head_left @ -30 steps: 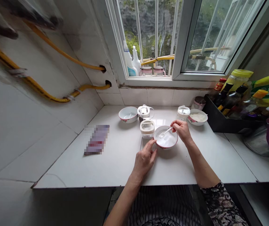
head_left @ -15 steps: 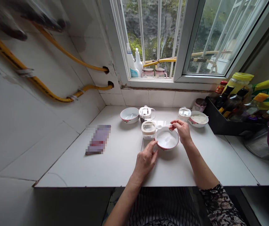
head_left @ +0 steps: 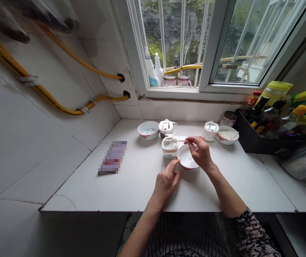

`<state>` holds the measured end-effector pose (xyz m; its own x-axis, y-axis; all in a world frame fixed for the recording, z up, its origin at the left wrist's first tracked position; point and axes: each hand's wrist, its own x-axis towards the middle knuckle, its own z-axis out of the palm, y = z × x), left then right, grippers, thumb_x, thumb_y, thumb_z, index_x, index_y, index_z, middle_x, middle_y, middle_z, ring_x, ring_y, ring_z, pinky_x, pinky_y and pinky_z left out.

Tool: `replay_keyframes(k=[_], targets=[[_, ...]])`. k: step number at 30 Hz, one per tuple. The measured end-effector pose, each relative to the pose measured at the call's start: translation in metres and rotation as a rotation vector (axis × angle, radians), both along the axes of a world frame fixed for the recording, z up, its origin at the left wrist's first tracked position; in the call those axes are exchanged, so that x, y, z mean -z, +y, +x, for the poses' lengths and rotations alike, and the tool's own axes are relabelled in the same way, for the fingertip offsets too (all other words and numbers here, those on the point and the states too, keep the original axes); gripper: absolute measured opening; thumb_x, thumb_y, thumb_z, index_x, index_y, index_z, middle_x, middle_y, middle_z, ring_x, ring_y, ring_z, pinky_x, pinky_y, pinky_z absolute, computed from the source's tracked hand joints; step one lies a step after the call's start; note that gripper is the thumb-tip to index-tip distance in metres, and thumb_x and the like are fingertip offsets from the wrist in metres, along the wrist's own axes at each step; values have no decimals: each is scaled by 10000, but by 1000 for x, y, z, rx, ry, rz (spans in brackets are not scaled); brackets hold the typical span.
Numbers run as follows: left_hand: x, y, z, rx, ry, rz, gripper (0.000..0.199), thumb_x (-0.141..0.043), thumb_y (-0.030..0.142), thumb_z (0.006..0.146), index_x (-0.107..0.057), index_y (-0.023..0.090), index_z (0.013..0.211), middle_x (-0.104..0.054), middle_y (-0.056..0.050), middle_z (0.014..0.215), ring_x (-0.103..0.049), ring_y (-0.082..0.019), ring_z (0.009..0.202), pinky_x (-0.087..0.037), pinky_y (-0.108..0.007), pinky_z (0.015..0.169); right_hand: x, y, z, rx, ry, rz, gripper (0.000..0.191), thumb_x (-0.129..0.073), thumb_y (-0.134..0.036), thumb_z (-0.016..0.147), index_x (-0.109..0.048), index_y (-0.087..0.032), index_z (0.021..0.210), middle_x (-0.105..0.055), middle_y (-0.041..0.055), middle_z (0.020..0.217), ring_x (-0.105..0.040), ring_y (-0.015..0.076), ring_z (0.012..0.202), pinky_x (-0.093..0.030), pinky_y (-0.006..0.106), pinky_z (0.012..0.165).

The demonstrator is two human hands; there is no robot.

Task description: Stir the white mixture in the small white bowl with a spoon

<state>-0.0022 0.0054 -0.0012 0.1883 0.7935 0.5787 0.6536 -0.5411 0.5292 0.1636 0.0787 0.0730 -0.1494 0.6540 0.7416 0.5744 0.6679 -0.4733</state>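
The person's 2 forearms are bare, the right sleeve (head_left: 251, 232) a dark fabric with a pale mottled print, and a black-and-white striped garment (head_left: 185, 232) covers the lap.

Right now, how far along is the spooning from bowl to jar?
Done: the small jar is open and partly filled with white powder. In hand: right hand holds the spoon over that jar; left hand steadies the bowl. Left: the bowl holds more powder.

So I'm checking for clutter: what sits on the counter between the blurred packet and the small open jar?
Nothing: in the head view the counter between the packet and the jar is bare.
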Motion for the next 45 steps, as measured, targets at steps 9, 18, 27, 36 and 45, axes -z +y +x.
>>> replay_keyframes(k=[9, 18, 27, 36, 45], targets=[[0, -1, -2, -8, 2, -26, 411, -555, 103, 896, -506, 233, 1283, -719, -67, 1131, -677, -112, 627, -556, -238, 650, -8, 0, 34, 37, -41, -132, 142, -497, -130, 707, -557, -228, 624, -594, -23, 559, -515, 154, 557, -451, 340, 798], [2, 0, -2, -8, 0, -40, 400, -560, 118, 900, -518, 233, 1281, -719, -62, 1121, -669, -107, 615, -559, -235, 662, -1, -2, 19, -24, -40, -351, 139, -463, -178, 687, -540, -215, 577, -555, -18, 525, -475, 132, 521, -410, 278, 632], [2, 0, -2, -8, 1, -42, 408, -561, 114, 896, -515, 234, 1284, -713, -67, 1147, -674, -111, 632, -555, -231, 657, -2, 9, 31, -4, 417, -604, 135, -484, -279, 597, -585, -209, 542, -514, -31, 447, -446, 119, 451, -347, 251, 488], [0, -1, -2, -6, -2, -41, 380, -555, 112, 902, -530, 225, 1263, -724, -44, 1037, -660, -105, 614, -545, -225, 656, -1, 16, 35, -59, 637, -729, 113, -507, -247, 551, -606, -195, 537, -517, -35, 418, -447, 111, 433, -404, 260, 497], [0, -1, -1, -13, 8, -28, 383, -544, 114, 898, -516, 228, 1262, -716, -70, 1147, -667, -103, 602, -549, -227, 612, 2, 18, 31, -67, 733, -728, 92, -568, -258, 586, -625, -192, 615, -594, -18, 480, -545, 134, 504, -463, 284, 575]])
